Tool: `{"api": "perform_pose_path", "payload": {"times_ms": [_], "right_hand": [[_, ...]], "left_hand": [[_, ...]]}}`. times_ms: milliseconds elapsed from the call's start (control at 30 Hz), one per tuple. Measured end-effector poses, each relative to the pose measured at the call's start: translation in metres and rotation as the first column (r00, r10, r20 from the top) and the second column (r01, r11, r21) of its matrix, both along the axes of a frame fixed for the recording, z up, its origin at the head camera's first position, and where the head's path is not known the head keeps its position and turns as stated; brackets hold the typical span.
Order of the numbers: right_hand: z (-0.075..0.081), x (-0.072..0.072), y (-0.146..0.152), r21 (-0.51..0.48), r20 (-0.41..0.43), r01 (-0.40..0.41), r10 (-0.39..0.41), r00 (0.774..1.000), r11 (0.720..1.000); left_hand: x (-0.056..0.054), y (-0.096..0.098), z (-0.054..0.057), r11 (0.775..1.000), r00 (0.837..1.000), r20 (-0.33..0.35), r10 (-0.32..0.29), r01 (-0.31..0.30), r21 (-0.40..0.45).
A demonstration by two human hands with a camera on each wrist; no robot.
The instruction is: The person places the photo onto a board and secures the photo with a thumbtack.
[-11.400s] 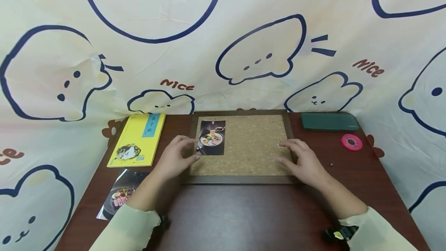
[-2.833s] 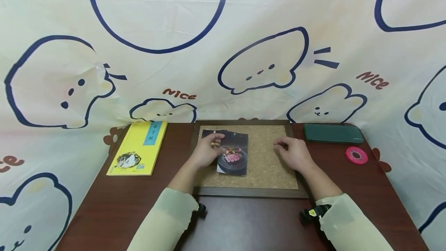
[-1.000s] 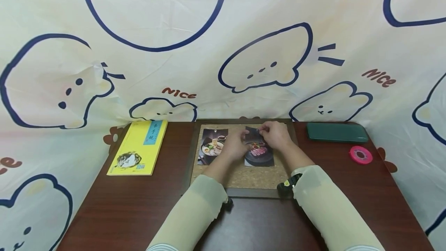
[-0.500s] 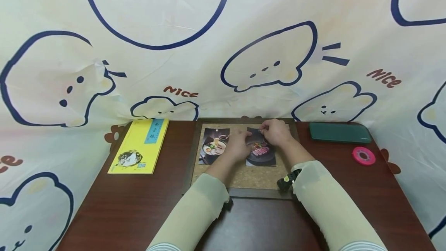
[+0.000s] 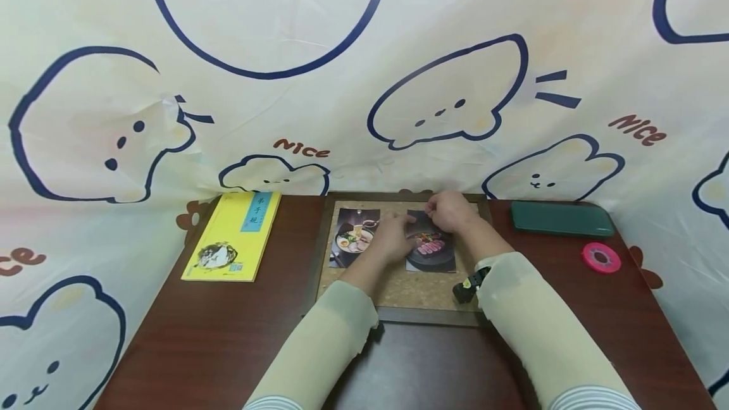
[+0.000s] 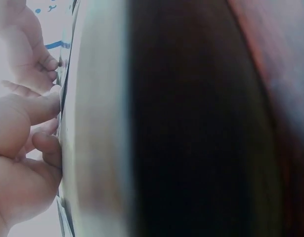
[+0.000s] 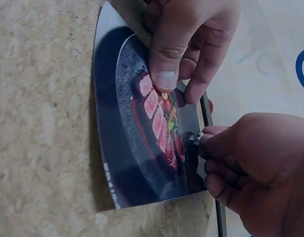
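A photo of sliced meat on a dark plate (image 5: pixel 431 255) lies on the framed cork board (image 5: pixel 393 293), right of a photo of a noodle bowl (image 5: pixel 354 242). My left hand (image 5: pixel 392 239) presses the meat photo with its thumb, other fingers spread near its upper edge. At that photo's top, my right hand (image 5: pixel 451 212) pinches a small shiny pushpin (image 7: pixel 199 137) between thumb and forefinger. The photo's lower part bows up off the cork in the right wrist view. Both hands (image 6: pixel 23 168) show close over the board in the left wrist view.
A yellow book (image 5: pixel 233 239) lies on the table (image 5: pixel 239 340) left of the board. To the right are a dark green case (image 5: pixel 560 218) and a pink round container (image 5: pixel 601 257). A patterned cloth (image 5: pixel 319 100) hangs directly behind the board.
The meat photo, first on the table at left, was brought over the board and moved right of the noodle photo. Both hands came together at its top; in the last second they barely moved.
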State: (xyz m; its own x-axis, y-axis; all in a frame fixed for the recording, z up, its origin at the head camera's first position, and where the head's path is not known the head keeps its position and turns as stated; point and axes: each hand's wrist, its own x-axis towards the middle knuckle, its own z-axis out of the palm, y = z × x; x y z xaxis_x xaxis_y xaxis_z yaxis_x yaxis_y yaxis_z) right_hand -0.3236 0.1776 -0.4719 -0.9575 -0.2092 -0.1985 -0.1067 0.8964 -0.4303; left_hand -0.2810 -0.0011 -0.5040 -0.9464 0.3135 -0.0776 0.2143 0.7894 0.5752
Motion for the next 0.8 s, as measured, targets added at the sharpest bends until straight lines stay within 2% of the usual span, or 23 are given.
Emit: {"api": "perform_pose_path", "payload": {"times_ms": [133,333,500,633,800], "right_hand": [[0.002,-0.002,-0.001,0.004,0.028,-0.009,0.009,1.0,1.0],[0.005,-0.008,-0.002,0.049,0.014,-0.067,0.066,0.998,0.997],[0.007,-0.013,-0.001,0.071,0.045,-0.101,0.098,0.994,0.992],[0.007,-0.015,0.001,0.05,0.057,-0.081,0.078,0.995,0.995],[0.006,-0.017,0.002,-0.008,0.006,-0.05,0.05,0.999,0.999]], "left_hand": [[0.0,0.001,0.0,1.0,1.0,0.013,0.011,-0.011,0.002],[0.001,0.0,0.001,1.0,1.0,0.016,0.011,-0.011,0.016],[0.003,0.0,-0.001,1.0,1.0,0.01,0.007,-0.008,0.024],[0.003,0.001,-0.003,1.0,1.0,0.011,0.003,-0.003,0.026],[0.003,-0.001,0.0,1.0,1.0,0.016,0.012,-0.013,0.017]]}}
